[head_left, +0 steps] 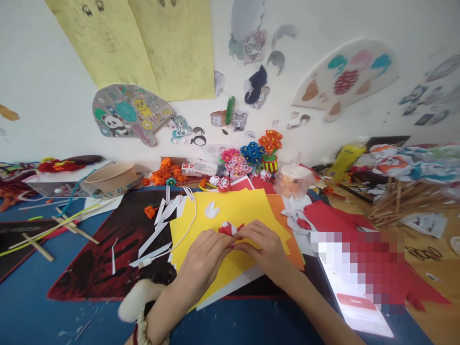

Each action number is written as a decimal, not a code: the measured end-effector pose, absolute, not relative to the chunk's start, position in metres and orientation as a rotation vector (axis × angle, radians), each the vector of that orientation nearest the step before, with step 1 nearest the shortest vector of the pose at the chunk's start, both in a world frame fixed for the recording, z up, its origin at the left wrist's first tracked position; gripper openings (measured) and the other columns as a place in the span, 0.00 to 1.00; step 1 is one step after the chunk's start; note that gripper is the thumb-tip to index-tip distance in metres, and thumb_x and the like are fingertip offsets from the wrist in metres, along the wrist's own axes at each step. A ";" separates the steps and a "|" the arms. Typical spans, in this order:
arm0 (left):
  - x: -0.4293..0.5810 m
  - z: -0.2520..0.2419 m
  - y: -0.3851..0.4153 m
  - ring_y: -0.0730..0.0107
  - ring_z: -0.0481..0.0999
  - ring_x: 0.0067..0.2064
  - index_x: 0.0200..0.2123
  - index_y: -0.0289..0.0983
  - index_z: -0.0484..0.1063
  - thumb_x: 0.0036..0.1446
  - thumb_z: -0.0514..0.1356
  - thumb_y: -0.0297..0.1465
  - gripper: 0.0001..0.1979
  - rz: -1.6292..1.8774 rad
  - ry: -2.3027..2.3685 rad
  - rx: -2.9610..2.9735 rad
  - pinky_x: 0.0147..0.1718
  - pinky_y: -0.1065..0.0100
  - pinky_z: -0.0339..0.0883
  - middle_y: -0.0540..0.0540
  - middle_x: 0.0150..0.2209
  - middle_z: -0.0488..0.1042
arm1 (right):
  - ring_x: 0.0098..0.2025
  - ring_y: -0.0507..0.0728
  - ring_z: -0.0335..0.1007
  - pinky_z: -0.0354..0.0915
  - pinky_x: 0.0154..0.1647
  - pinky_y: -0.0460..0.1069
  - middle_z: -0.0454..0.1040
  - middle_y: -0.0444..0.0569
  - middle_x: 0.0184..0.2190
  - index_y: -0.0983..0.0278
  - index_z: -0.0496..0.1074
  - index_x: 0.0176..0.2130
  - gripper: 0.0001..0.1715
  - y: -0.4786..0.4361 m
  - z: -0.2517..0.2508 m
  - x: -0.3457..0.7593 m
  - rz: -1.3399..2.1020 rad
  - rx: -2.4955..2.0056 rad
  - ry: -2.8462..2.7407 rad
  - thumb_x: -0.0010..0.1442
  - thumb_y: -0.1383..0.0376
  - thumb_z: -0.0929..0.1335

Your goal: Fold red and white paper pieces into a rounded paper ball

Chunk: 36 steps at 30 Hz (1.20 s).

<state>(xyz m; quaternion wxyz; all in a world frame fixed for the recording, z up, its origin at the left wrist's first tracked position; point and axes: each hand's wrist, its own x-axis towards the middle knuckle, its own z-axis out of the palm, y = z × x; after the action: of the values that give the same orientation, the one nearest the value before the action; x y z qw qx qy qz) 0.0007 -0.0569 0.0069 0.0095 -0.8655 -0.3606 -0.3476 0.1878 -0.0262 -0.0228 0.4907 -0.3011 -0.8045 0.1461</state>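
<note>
Between my two hands is a small red and white folded-paper piece (227,228), pinched by the fingers of both. My left hand (205,254) grips it from the left, and my right hand (259,245) from the right; the fingertips partly cover it. Yellow paper sheets (194,211) lie under the hands. A small white cut-paper piece (212,210) rests on the yellow sheet beyond my left hand. Finished-looking red and white paper balls (224,184) sit past the far edge of the sheets.
White paper strips (154,239) and a white cable (192,215) lie left of the sheets. Red paper (345,220) and a lit phone (359,302) are on the right. Behind stand a paper bowl (109,179), orange flowers (167,172), a plastic cup (293,179) and a yellow bottle (347,160).
</note>
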 end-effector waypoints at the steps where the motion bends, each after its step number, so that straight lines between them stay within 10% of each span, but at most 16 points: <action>1: 0.001 0.007 -0.057 0.66 0.72 0.36 0.47 0.36 0.68 0.67 0.53 0.26 0.08 -1.087 -1.119 -2.695 0.35 0.65 0.66 0.45 0.39 0.77 | 0.33 0.56 0.72 0.69 0.34 0.51 0.77 0.49 0.30 0.62 0.76 0.36 0.12 -0.026 -0.022 0.188 0.369 -0.718 -1.950 0.66 0.59 0.66; 17: 0.000 0.003 -0.058 0.64 0.72 0.41 0.54 0.36 0.65 0.67 0.50 0.23 0.14 -1.000 -1.143 -2.758 0.40 0.64 0.68 0.42 0.44 0.76 | 0.32 0.56 0.73 0.69 0.33 0.50 0.78 0.49 0.30 0.61 0.77 0.37 0.12 -0.025 -0.019 0.192 0.518 -0.752 -1.941 0.67 0.62 0.65; 36: 0.013 -0.004 -0.062 0.66 0.73 0.35 0.43 0.38 0.69 0.63 0.55 0.23 0.07 -1.190 -1.213 -2.437 0.35 0.64 0.66 0.44 0.37 0.76 | 0.32 0.58 0.66 0.63 0.32 0.52 0.73 0.51 0.33 0.62 0.74 0.39 0.08 -0.038 -0.023 0.180 -0.226 -0.960 -1.943 0.61 0.69 0.65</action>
<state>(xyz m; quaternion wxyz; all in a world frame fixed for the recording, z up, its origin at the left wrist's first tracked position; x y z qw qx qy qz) 0.0131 -0.0621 -0.0041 0.0853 -0.8172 -0.4070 -0.3990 0.1804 -0.0375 -0.0229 0.4628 -0.3907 -0.7904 -0.0919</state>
